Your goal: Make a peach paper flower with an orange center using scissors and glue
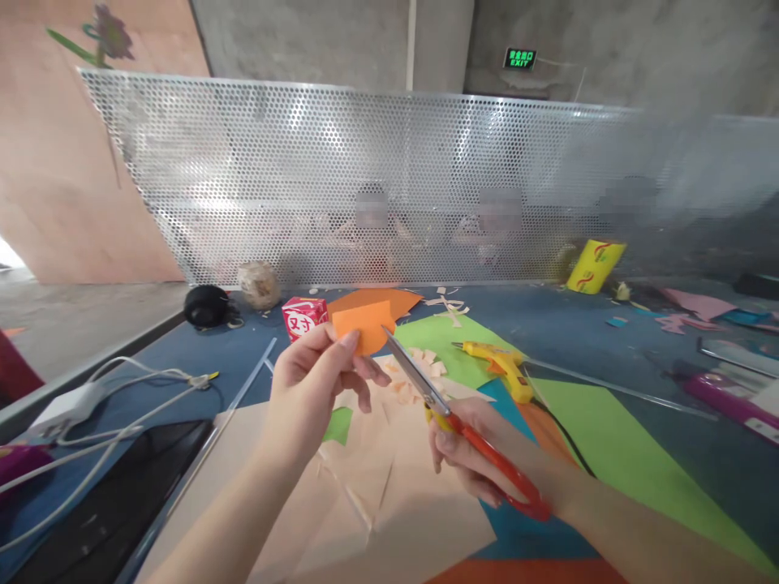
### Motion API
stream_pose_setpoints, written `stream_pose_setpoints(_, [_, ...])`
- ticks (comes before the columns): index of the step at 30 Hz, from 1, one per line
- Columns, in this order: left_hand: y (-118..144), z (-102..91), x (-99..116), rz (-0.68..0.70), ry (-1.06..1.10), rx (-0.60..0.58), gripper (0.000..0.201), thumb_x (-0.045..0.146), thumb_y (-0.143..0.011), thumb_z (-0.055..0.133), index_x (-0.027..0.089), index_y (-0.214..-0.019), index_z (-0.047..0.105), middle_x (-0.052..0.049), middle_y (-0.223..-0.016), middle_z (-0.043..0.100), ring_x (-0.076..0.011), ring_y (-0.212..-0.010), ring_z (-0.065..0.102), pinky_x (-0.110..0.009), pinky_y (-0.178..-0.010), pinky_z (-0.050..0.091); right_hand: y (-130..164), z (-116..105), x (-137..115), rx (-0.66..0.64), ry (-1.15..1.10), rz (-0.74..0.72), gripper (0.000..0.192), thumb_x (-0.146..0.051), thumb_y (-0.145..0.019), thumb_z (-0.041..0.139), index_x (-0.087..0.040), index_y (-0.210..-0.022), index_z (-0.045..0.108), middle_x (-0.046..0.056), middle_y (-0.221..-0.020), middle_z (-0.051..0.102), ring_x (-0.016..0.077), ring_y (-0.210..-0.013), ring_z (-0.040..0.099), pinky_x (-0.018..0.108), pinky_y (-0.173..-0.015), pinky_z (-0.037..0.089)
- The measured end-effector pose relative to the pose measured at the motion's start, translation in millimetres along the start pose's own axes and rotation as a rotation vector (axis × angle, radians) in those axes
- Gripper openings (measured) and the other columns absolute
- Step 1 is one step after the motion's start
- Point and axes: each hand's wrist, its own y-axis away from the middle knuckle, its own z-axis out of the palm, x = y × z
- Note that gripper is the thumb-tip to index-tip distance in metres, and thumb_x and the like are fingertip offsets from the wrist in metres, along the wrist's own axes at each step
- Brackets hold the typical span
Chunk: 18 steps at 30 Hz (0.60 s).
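Observation:
Between the thumb and fingers of my left hand (316, 373) is a small piece of orange paper (363, 324), held up above the table. My right hand (480, 454) grips a pair of scissors (419, 381) with red and yellow handles. The blade tips meet the right edge of the orange paper. Below both hands lies a large peach paper sheet (414, 519), creased in the middle. A cluster of small peach paper strips (419, 373) sits behind the scissors, partly hidden by them.
A yellow glue gun (502, 365) lies on green paper (468, 337), its black cord trailing right. Behind my left hand stands a red box (303, 315). A black tablet-like slab (115, 495) and white cables (122, 389) lie left. A perforated metal screen (292, 162) borders the table's back.

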Motion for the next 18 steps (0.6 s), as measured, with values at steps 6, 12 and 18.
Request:
stream_pose_setpoints(6, [4,4.8,-6,-0.065,-0.071,-0.102,0.014,0.030,-0.079,0.060,0.016,-0.081,0.059,-0.001,-0.057,0.064,-0.0146,-0.051,0.061,-0.021,-0.036,0.046,0,1,-4,0.004,-0.038,-0.004,0.054,-0.070,-0.070,0.052,-0.016,-0.069,0.044,-0.010,-0.045,0.035,0.0011,-0.028,0.030,0.014,-0.029,0.021])
stream_pose_setpoints(12, [7,6.6,-7,-0.076,-0.047,-0.171,0.011,0.026,-0.080,0.060,0.016,-0.075,0.060,-0.001,-0.056,0.065,-0.0150,-0.052,0.063,-0.020,-0.038,0.046,-1,1,-1,-0.002,-0.014,-0.023,0.052,-0.068,-0.074,0.050,-0.016,-0.073,0.045,-0.005,-0.060,0.042,0.0016,-0.036,0.036,0.016,-0.035,0.025])
stream_pose_setpoints(18, [11,10.8,-13,-0.102,-0.059,-0.161,0.014,0.026,-0.079,0.061,0.014,-0.073,0.062,-0.004,-0.055,0.067,-0.0155,-0.050,0.062,-0.021,-0.038,0.045,-2,1,0,-0.014,0.010,-0.032,0.053,-0.070,-0.073,0.049,-0.017,-0.075,0.045,-0.006,-0.057,0.038,0.0039,-0.038,0.038,0.017,-0.037,0.029])
